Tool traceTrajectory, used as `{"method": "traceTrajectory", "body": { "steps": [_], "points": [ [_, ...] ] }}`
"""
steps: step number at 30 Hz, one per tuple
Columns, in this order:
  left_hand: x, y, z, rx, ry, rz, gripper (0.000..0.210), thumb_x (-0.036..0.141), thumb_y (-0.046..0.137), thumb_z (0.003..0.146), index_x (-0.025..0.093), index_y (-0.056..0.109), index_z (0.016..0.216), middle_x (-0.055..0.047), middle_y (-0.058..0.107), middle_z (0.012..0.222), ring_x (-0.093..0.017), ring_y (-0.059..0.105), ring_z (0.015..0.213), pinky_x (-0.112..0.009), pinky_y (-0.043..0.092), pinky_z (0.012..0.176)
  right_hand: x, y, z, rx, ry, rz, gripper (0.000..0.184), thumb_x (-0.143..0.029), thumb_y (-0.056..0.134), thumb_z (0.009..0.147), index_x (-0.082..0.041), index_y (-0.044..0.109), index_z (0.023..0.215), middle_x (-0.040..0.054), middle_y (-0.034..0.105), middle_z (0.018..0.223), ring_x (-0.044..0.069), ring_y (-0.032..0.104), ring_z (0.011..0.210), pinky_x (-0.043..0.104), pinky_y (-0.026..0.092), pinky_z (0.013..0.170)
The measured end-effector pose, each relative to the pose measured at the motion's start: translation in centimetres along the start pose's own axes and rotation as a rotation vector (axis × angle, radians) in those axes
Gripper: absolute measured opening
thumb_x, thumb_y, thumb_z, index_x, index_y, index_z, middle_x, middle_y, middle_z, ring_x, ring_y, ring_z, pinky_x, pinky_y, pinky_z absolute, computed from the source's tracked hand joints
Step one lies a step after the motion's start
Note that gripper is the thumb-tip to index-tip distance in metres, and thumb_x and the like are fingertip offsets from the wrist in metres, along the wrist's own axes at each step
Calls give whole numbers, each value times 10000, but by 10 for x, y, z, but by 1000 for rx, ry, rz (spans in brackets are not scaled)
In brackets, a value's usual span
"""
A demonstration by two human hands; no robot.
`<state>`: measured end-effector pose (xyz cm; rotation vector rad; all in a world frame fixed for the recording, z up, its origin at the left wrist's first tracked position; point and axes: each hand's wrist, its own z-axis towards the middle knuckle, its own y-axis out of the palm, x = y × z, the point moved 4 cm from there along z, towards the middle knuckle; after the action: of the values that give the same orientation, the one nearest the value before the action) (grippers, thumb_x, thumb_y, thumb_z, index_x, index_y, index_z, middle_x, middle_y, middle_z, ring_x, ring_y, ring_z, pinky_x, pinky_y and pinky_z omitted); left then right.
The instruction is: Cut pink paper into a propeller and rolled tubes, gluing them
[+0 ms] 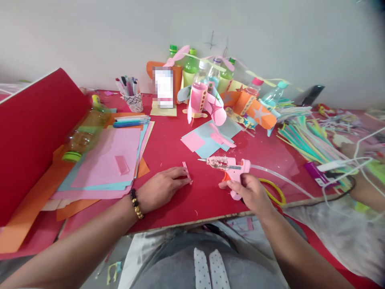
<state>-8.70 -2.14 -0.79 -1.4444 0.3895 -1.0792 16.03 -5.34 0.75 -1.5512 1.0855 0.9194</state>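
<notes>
My right hand (254, 192) is wrapped round the handle of a pink hot glue gun (224, 162), its metal nozzle pointing left. A clear glue stick (278, 174) trails out of the gun's back. To the left, my left hand (164, 185) rests on the red table with its fingertips closed on a small narrow pink paper strip (187, 173). A gap separates the nozzle from the strip. Behind them lie blue and pink paper pieces (207, 138). Beside my right hand, yellow scissor handles (275, 192) show in part.
Plastic-bottle planes with paper wings (200, 96) stand along the wall. Paper sheets (105, 156), a bottle (86, 132) and a pen cup (132, 98) are at left. Colourful strips (306, 136), a cable (357, 160) and another person's arm (367, 192) are at right.
</notes>
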Motion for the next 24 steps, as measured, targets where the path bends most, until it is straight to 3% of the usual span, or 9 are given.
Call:
{"method": "traceTrajectory", "body": {
  "steps": [5, 9, 19, 24],
  "points": [
    [-1, 2, -1, 13, 10, -6, 374, 147, 322, 918, 230, 566, 1189, -51, 530, 1247, -162, 456, 1189, -317, 381, 1016, -4, 9, 8, -32, -83, -66, 231, -332, 571, 804, -154, 664, 917, 49, 666, 730, 131, 543, 557, 259, 422, 540],
    [-1, 3, -2, 15, 29, 1, 378, 133, 324, 911, 220, 557, 1197, -59, 529, 1244, -165, 469, 1172, -330, 381, 1013, -6, 20, 13, -115, -105, -71, 275, -280, 500, 844, -155, 607, 1064, -13, 543, 597, 118, 455, 536, 259, 387, 551],
    [-3, 5, -2, 44, 44, -12, 372, 122, 346, 900, 210, 557, 1193, -81, 532, 1234, -176, 484, 1159, -349, 390, 1008, -5, 37, 24, -182, -109, -183, 171, -273, 545, 810, -175, 592, 942, 33, 611, 862, 140, 519, 693, 278, 424, 657],
    [-1, 3, -1, 63, 59, -13, 358, 119, 376, 886, 201, 563, 1180, -85, 559, 1191, -182, 505, 1125, -362, 423, 977, -8, 42, 28, -195, -126, -229, 195, -313, 541, 814, -164, 586, 933, 46, 619, 872, 158, 542, 722, 284, 434, 667]
  ]
}}
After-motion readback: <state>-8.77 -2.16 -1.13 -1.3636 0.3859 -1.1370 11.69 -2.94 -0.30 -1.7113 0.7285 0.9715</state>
